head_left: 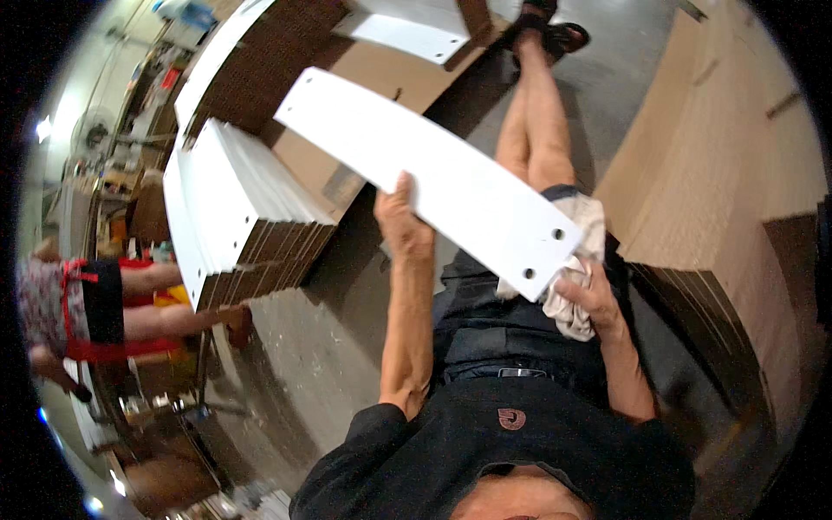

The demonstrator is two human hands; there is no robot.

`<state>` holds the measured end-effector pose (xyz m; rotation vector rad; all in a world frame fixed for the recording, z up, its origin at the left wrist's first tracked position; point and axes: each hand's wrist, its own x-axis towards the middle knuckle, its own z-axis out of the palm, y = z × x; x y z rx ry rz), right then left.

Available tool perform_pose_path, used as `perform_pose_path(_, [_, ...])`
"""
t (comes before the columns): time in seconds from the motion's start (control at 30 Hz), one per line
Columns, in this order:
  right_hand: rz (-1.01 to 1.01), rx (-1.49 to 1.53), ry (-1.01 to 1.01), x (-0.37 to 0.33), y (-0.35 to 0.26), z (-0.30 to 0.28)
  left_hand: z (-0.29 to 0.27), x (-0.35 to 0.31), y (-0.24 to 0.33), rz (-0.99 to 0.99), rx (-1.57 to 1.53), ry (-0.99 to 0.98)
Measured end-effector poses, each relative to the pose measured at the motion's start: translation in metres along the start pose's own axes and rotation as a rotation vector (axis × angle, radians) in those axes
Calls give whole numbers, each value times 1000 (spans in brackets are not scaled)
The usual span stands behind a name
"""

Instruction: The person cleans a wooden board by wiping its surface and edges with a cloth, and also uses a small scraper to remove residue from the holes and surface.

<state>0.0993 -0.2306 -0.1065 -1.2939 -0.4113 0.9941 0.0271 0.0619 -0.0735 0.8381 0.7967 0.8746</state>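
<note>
A long white panel (425, 165) with two holes near each end lies tilted across my lap, its far end up to the left. My left hand (403, 221) grips its near long edge around the middle, thumb on the white face. At the lower right end, my right hand (589, 295) is closed on a crumpled pale cloth (572, 321) pressed against the panel's end. More of the cloth shows behind that end. The fingers of both hands are partly hidden.
A stack of similar white panels (234, 191) stands to the left on cardboard (303, 160), with more white panels (407, 39) beyond. Brown boards (711, 217) are stacked to my right. Another person (95, 303) stands at far left, near cluttered shelves.
</note>
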Motion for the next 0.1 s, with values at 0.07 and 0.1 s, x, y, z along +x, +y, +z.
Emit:
perform_pose_path(0.07, [-155, 170, 86, 8, 7, 26, -3, 8, -26, -12, -125, -71])
perform_pose_path(0.1, [-178, 207, 43, 12, -2, 33, -12, 12, -20, 13, -127, -45])
